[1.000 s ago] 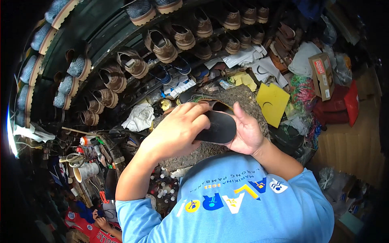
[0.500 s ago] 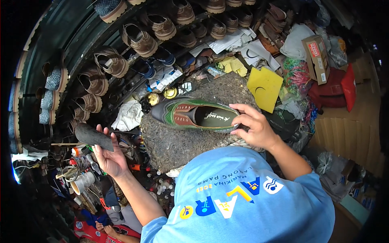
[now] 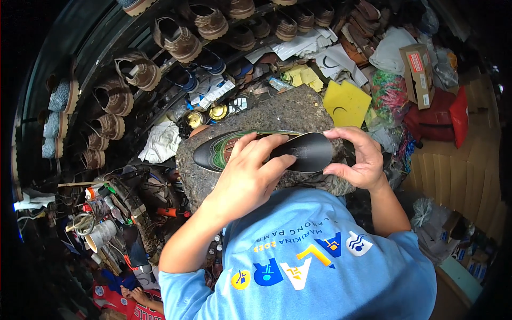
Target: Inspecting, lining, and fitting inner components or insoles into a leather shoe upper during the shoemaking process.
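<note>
A dark shoe (image 3: 209, 153) with green and reddish-brown parts lies on its sole on a rough stone block (image 3: 298, 104), toe to the left. Over its opening is a black insole (image 3: 312, 153), its rounded end to the right. My left hand (image 3: 246, 172) reaches across the shoe, with fingers bent around the insole's narrower part. At the rounded end, my right hand (image 3: 361, 157) grips the insole's edge between thumb and fingers. The insole hides the shoe's heel, so I cannot tell whether the right hand touches the shoe too.
Brown shoes (image 3: 178, 40) line the shelves at the upper left. Yellow sheets (image 3: 346, 104), open tins (image 3: 217, 111) and a crumpled white bag (image 3: 161, 142) surround the block. Tools and a thread spool (image 3: 101, 236) crowd the left; a cardboard box (image 3: 417, 74) stands right. Another person's hands (image 3: 134, 295) show lower left.
My left hand has brought the insole from the left over the shoe's opening. The right hand has moved from the shoe's heel edge to the insole's rounded end.
</note>
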